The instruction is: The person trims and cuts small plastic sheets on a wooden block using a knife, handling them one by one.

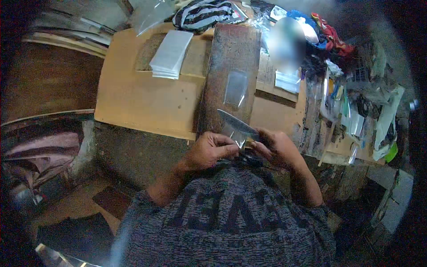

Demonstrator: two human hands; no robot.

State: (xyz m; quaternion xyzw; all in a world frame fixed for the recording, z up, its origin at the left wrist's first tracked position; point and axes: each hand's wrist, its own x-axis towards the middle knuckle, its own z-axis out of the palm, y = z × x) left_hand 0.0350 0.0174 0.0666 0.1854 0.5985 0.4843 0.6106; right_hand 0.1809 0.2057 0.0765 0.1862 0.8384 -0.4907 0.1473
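Observation:
My right hand point(278, 147) is closed around the handle of a knife point(235, 122), whose blade points up and to the left over a long wooden board. My left hand point(211, 150) pinches the near end of a clear plastic piece point(237, 138) at the board's front edge. The fingers of my right hand are close to that same piece; whether they touch it I cannot tell. Farther up the wooden board point(233, 46) lies another clear plastic piece point(235, 87), flat and shiny.
A stack of whitish sheets point(172, 54) lies on the tan tabletop point(129, 89), left of the board. A smaller stack point(288, 82) is to the right, below a blurred patch. A striped bag point(209, 14) and bundled cloths point(327, 33) sit behind. Plastic scraps point(353, 122) clutter the right side.

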